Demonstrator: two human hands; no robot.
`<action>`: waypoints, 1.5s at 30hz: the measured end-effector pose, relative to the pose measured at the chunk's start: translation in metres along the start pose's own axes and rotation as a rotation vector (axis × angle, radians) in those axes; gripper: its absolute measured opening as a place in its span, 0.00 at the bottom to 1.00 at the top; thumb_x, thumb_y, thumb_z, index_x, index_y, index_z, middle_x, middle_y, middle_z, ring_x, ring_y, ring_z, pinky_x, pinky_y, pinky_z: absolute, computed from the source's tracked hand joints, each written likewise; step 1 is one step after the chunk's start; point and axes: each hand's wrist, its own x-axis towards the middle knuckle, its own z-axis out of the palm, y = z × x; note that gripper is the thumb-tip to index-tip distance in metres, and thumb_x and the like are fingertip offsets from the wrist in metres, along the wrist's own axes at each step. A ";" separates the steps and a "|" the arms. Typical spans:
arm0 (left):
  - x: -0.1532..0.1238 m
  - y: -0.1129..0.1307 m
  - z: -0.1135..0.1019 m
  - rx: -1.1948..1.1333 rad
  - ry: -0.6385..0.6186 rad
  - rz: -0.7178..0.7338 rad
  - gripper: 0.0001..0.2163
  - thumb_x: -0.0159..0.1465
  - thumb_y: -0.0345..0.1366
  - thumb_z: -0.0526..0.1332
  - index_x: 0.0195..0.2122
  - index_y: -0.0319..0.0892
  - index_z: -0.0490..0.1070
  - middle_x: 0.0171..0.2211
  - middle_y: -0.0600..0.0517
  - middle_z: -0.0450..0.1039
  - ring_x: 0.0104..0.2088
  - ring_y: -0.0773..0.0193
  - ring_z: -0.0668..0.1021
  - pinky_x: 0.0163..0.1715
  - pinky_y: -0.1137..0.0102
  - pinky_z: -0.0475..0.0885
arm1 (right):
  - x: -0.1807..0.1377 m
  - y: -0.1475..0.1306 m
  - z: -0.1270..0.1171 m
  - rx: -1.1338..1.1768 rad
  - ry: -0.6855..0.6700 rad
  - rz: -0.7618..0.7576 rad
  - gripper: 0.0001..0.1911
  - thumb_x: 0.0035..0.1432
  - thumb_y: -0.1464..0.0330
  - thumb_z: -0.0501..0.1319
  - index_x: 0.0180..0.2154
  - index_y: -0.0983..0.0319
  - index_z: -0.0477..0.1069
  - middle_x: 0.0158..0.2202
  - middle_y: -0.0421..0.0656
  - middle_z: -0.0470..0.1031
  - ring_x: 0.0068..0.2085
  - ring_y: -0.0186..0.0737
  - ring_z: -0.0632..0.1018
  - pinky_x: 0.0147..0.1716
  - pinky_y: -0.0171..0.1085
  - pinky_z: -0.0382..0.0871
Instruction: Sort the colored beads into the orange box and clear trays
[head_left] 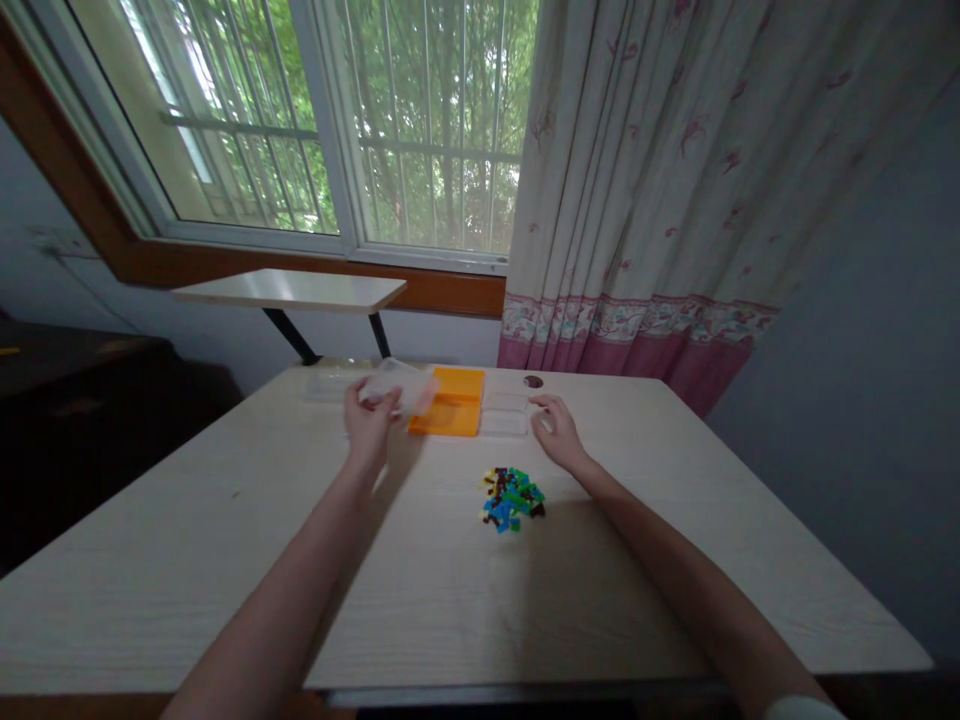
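I log: left hand (369, 418), pinching clear plastic piece (403, 382); right hand (558, 432), fingers parted, beside clear box (504, 416); coloured pieces (512, 497), one heap.

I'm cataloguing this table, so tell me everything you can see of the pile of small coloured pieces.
The pile is a low, loose heap of many small, plastic-looking pieces in blue, green, dark brown and pale yellow. They lie jumbled on the pale, wood-grained table, nearer the person than the orange tray. Neither the left hand nor the right hand touches them. Single shapes are too small to tell.
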 end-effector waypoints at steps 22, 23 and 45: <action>-0.080 -0.008 0.041 -0.496 -0.732 -0.369 0.25 0.44 0.35 0.68 0.43 0.45 0.61 0.37 0.52 0.68 0.34 0.67 0.75 0.31 0.72 0.71 | 0.000 -0.043 0.014 0.421 -0.160 0.097 0.16 0.53 0.61 0.53 0.43 0.60 0.62 0.42 0.44 0.68 0.42 0.39 0.72 0.42 0.39 0.67; -0.081 -0.009 0.041 -0.515 -0.738 -0.362 0.24 0.45 0.35 0.67 0.43 0.45 0.61 0.38 0.52 0.68 0.35 0.67 0.74 0.33 0.71 0.71 | 0.000 -0.043 0.014 0.440 -0.188 0.104 0.16 0.53 0.61 0.53 0.43 0.60 0.63 0.41 0.44 0.69 0.41 0.39 0.72 0.41 0.39 0.67; -0.086 -0.006 0.045 -0.282 -0.656 -0.041 0.26 0.40 0.35 0.69 0.40 0.41 0.62 0.39 0.51 0.67 0.35 0.66 0.73 0.36 0.71 0.69 | 0.003 -0.087 0.004 0.208 -0.299 -0.062 0.12 0.47 0.68 0.59 0.37 0.63 0.70 0.34 0.42 0.75 0.33 0.35 0.77 0.35 0.35 0.74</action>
